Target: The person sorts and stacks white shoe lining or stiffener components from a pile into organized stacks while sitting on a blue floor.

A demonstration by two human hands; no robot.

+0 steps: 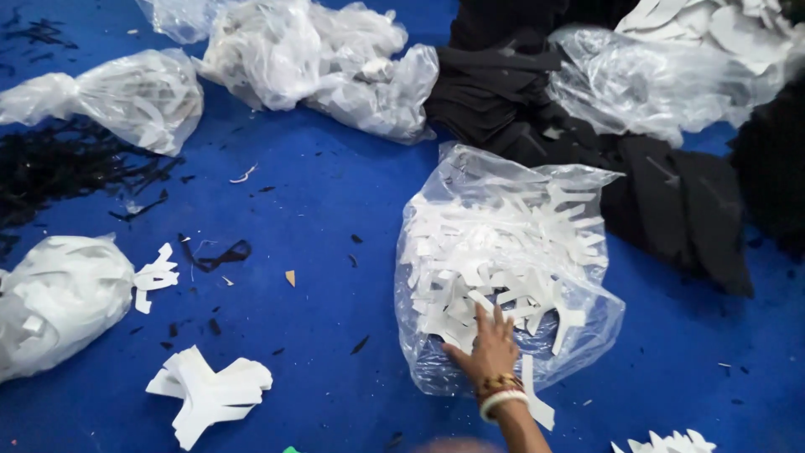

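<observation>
I see one hand (489, 348), fingers spread flat (grasping nothing), resting on the clear bag of white cut pieces (503, 260) on the blue floor (335, 210).

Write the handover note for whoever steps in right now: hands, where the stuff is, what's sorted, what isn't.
Right hand: flat on the open clear bag of white cut-outs, fingers spread, gripping nothing. Left hand: out of view.
Bagged: the tied bag of white pieces at left, another tied bag upper left.
Loose on the blue surface: a small stack of white cut-outs front left, a few more at the bottom edge right.
Black fabric pile lies behind the open bag.
</observation>
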